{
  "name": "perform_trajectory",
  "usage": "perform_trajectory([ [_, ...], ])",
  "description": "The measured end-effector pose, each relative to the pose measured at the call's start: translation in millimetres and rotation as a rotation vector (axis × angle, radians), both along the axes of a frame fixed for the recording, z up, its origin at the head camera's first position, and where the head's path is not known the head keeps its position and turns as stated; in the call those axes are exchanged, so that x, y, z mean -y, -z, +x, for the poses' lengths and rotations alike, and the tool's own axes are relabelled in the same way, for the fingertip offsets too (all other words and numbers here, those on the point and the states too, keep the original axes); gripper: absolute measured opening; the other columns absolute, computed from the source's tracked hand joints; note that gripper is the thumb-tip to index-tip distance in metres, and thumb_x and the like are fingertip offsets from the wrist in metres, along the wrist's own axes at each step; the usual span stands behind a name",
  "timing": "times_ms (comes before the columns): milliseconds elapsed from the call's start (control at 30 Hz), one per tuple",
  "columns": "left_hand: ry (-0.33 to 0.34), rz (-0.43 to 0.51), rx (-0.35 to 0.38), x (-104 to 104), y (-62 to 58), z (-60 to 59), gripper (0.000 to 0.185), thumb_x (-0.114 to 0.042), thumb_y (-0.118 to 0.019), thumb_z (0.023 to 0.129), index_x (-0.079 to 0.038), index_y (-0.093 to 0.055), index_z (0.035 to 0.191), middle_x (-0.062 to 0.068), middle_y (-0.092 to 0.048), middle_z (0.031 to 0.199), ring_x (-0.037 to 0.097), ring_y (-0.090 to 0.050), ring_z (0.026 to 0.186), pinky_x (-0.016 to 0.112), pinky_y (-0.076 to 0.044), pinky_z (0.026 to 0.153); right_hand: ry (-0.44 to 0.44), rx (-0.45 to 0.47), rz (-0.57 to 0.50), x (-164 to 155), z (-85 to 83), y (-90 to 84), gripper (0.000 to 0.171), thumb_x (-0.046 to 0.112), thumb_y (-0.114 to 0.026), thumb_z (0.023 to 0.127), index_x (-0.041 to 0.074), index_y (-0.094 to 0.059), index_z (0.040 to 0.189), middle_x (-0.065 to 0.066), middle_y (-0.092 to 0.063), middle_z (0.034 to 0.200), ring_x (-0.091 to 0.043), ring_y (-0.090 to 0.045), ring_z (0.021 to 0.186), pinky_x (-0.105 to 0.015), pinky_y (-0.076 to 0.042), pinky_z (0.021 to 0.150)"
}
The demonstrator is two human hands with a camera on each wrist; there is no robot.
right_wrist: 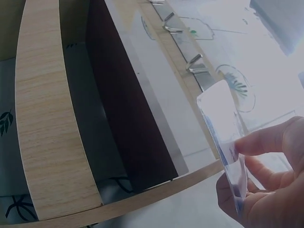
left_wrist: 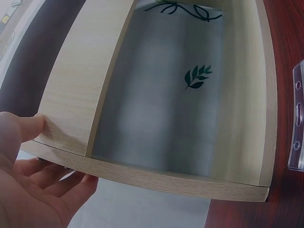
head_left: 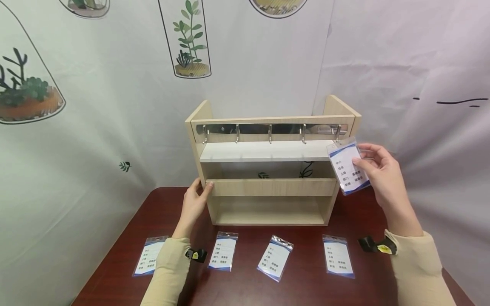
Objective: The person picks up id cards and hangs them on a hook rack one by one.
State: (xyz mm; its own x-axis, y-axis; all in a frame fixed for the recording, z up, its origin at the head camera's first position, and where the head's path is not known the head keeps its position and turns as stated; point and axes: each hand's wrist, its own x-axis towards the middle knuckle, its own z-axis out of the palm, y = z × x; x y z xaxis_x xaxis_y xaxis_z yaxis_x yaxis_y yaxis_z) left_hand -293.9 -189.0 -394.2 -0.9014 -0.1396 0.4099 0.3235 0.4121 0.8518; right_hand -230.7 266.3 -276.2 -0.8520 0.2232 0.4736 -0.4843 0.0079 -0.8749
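Note:
A small wooden shelf (head_left: 272, 187) stands upright on the table. My left hand (head_left: 194, 203) grips its left side panel, thumb on the front crossboard and fingers around the outer face; the left wrist view shows this hand (left_wrist: 42, 175) at the panel's edge. In my right hand (head_left: 383, 174) I pinch a clear plastic badge holder (head_left: 348, 168) with a white and blue printed card. The badge holder (right_wrist: 223, 128) is tilted, its top edge close to the rightmost metal hook (head_left: 338, 133). Whether the two touch, I cannot tell.
Several similar badge holders lie on the dark red table (head_left: 245, 289) before the shelf, among them a tilted one (head_left: 274, 258) and one at the right (head_left: 338, 256). More hooks line the metal strip (head_left: 252, 128). Behind hangs a white printed cloth (head_left: 268, 63).

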Motion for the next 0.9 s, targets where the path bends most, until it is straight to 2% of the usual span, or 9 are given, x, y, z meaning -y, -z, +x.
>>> perform_trajectory([
  [333,0.002,-0.004,-0.004,-1,0.7,0.2,0.054,-0.033,-0.066,0.1,0.002,-0.054,0.14,0.024,-0.064,0.129,0.034,-0.063,0.116,0.051,-0.051,0.095,0.079,-0.006,-0.028,9,-0.9,10.7,0.034,-0.008,-0.066,0.091,0.017,-0.065,0.113,0.0,-0.058,0.096,-0.004,-0.06,0.075,-0.012,-0.05,0.063],
  [567,0.001,0.001,-0.004,-2,-0.2,0.8,0.056,-0.034,-0.066,0.1,0.002,-0.054,0.14,0.024,-0.064,0.128,0.035,-0.063,0.115,0.052,-0.052,0.094,0.134,-0.037,-0.099,17,-5.4,17.1,0.036,-0.012,-0.065,0.089,0.012,-0.065,0.116,-0.005,-0.054,0.094,-0.007,-0.059,0.075,-0.013,-0.049,0.061],
  [900,0.001,-0.004,-0.002,0,0.4,0.0,0.056,-0.033,-0.065,0.1,0.003,-0.053,0.141,0.024,-0.063,0.129,0.036,-0.063,0.116,0.052,-0.052,0.094,0.203,-0.019,-0.101,23,-13.9,25.3,0.038,-0.01,-0.067,0.09,0.014,-0.064,0.12,-0.004,-0.055,0.094,-0.007,-0.06,0.077,-0.015,-0.048,0.067],
])
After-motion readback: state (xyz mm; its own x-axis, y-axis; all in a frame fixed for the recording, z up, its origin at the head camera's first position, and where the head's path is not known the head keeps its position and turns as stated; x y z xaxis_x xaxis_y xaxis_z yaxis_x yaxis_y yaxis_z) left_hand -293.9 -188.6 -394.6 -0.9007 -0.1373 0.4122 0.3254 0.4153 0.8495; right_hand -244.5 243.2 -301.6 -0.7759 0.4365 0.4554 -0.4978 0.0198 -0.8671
